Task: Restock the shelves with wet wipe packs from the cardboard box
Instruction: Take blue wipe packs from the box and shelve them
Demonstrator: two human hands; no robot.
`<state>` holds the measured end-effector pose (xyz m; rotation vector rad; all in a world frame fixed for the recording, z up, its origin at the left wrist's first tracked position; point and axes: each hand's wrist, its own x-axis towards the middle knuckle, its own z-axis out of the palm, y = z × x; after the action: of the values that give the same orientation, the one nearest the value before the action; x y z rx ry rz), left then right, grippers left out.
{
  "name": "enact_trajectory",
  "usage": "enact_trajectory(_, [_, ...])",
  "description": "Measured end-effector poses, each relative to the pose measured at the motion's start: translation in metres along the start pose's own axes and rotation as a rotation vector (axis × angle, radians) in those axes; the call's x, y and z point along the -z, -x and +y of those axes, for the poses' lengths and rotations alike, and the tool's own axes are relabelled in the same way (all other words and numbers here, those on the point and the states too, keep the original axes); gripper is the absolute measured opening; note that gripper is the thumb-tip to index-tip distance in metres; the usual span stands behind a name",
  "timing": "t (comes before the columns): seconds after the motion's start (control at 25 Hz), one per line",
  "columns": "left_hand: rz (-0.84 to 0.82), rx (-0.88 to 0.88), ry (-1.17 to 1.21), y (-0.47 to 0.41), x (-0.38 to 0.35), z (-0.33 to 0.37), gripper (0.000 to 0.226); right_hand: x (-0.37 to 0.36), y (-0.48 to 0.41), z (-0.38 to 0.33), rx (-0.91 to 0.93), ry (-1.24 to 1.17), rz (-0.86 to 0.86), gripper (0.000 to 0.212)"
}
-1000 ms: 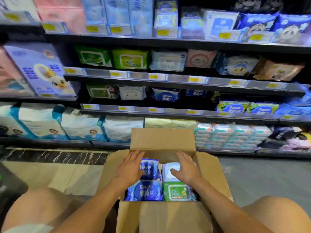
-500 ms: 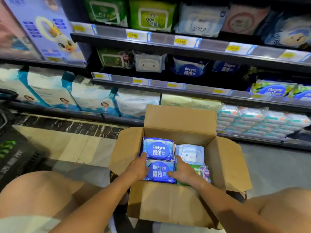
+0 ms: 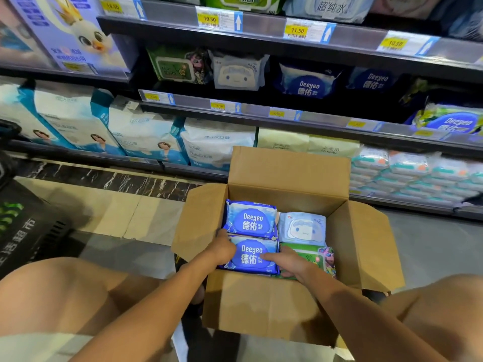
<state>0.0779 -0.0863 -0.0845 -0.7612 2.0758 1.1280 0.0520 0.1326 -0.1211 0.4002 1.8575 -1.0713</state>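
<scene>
Left knee (image 3: 65, 291) and right knee (image 3: 444, 304) flank an open cardboard box (image 3: 261, 304) on the floor. A black shopping basket (image 3: 23, 231) stands well apart to the left.

Box contents, four packs lying flat:
- a near Deeyeo pack (image 3: 252, 257)
- a far Deeyeo pack (image 3: 251, 218), touching behind it
- a green pack (image 3: 305, 254), near right
- a pale cartoon pack (image 3: 302, 228), behind that

The left hand (image 3: 222, 248) grips the near Deeyeo pack's left edge, close to the box wall. The right hand (image 3: 287, 262) pinches its right edge, with fingers down the seam beside the green pack.

The side flaps spread outward and the space above is open. The rear flap (image 3: 287, 171) stands upright before the bottom shelf's goods. Matching shelved Deeyeo packs (image 3: 308, 84) sit on the shelf above.
</scene>
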Motion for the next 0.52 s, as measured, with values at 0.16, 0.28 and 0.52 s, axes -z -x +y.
enact_trajectory(0.16, [-0.004,0.032,0.234,0.003,0.003,-0.002,0.05,0.001,0.008,-0.002,-0.062,-0.076,-0.027,0.057])
enact_trajectory(0.28, [-0.035,0.054,0.331,0.015,0.004,0.002,0.051,0.004,0.012,-0.001,0.019,-0.165,-0.036,0.057])
enact_trajectory(0.52, [-0.06,0.002,0.444,0.022,-0.002,0.01,0.053,0.026,0.021,0.004,0.099,-0.282,0.03,0.101])
